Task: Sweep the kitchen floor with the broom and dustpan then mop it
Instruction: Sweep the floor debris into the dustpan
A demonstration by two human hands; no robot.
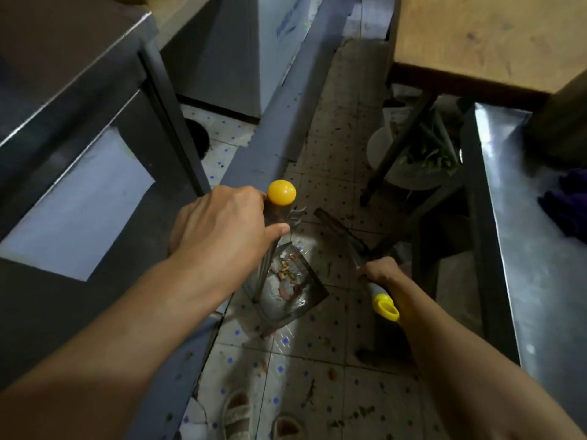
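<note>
We grip the dustpan's upright handle (270, 246) with our left hand (222, 230), fingers curled tight round the shaft just below its yellow knob (281, 192), thumb lying along the front. The metal dustpan (286, 300) sits on the tiled floor (317, 360) at the foot of that handle, holding a small heap of scraps (287, 271); its open edge points to the right, toward the broom.

Our right hand (379, 271) wraps round the broom handle (371, 285), fingers closed on it, with the yellow end cap (386, 308) sticking out behind the wrist. The broom's far end (336, 227) is blurred and reaches the floor just beyond the pan.

The free floor is a narrow strip. On the left a grey ledge (279, 122) runs alongside it below the dark cabinet (79, 154); on the right stand the steel counter's edge (495, 233) and the legs of a wooden table (476, 42). Dark specks litter the tiles ahead. Our sandalled feet (238, 417) stand at the bottom, just behind the pan.
</note>
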